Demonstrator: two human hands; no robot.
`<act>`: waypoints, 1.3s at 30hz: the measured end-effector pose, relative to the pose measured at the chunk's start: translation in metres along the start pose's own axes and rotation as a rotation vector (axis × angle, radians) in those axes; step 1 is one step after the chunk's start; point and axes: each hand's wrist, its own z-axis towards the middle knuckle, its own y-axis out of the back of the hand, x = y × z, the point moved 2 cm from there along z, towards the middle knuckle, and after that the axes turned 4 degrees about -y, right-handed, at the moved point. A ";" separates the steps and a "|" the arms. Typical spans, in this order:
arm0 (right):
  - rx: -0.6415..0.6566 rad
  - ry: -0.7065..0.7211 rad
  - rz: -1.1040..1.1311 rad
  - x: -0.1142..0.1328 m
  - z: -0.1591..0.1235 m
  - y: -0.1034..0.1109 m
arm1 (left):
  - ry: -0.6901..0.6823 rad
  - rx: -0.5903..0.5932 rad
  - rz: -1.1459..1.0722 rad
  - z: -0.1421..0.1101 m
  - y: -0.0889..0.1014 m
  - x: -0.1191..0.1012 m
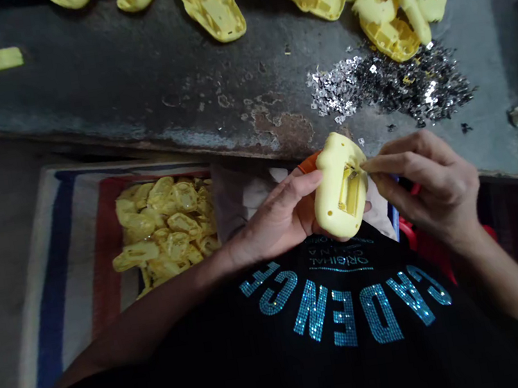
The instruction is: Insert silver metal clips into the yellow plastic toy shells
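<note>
Just off the tabletop's front edge, the left hand (277, 220) cradles a hollow yellow plastic shell (329, 213), its thumb laid across the shell and its other fingers wrapped behind. The right hand (428, 188) comes in from the other side, fingers (381, 166) pinched nearly shut at a rectangular recess; what they grip is too small to tell. Silvery metal scraps (392, 90) lie on the dark metal tabletop (126, 84), and more yellow plastic shells (164, 231) heap on a striped cloth (60, 295) beyond the left hand.

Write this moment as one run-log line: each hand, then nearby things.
left hand: holds yellow plastic shell | right hand: fingertips at shell's recess | nearby: silver metal scraps
</note>
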 end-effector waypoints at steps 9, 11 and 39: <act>-0.078 0.087 -0.068 -0.002 -0.017 -0.012 | -0.033 0.036 0.012 -0.001 -0.003 0.001; -0.085 0.021 0.031 -0.001 -0.012 -0.008 | -0.041 0.035 0.025 -0.002 -0.004 0.002; 0.206 0.008 0.034 -0.010 0.017 -0.004 | -0.010 -0.124 0.084 -0.001 0.000 0.001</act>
